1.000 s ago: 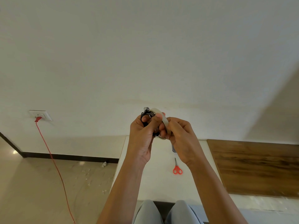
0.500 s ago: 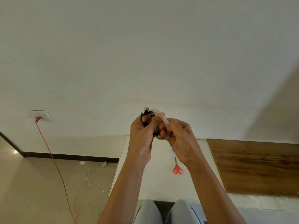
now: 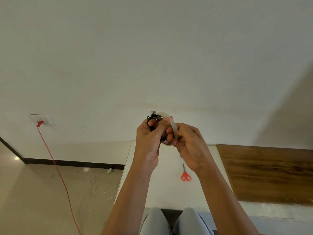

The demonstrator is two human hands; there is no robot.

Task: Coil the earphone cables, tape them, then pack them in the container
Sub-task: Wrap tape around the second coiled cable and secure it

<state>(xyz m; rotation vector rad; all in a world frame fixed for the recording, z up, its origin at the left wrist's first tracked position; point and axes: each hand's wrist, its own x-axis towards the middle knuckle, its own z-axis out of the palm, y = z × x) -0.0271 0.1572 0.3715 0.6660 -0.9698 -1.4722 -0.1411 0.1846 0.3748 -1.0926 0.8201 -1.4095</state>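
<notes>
With fingers [image 3: 165,122] of left hand [image 3: 149,143] curled round the black coiled earphone cable [image 3: 149,119], holds it above the white worktop's [image 3: 169,192] far edge; pinches translucent tape roll [image 3: 174,127] in right hand [image 3: 190,144]. Risks uncoiling if tape snags.

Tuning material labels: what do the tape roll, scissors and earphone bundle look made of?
Tape roll: thin pale band, likely translucent plastic film, faint sheen. Scissors: smooth orange-red handles, probably plastic; thin grey blades, probably metal. Earphone bundle: black cable, likely matte rubbery sheath; silvery ends look metallic, too small to confirm.
</notes>
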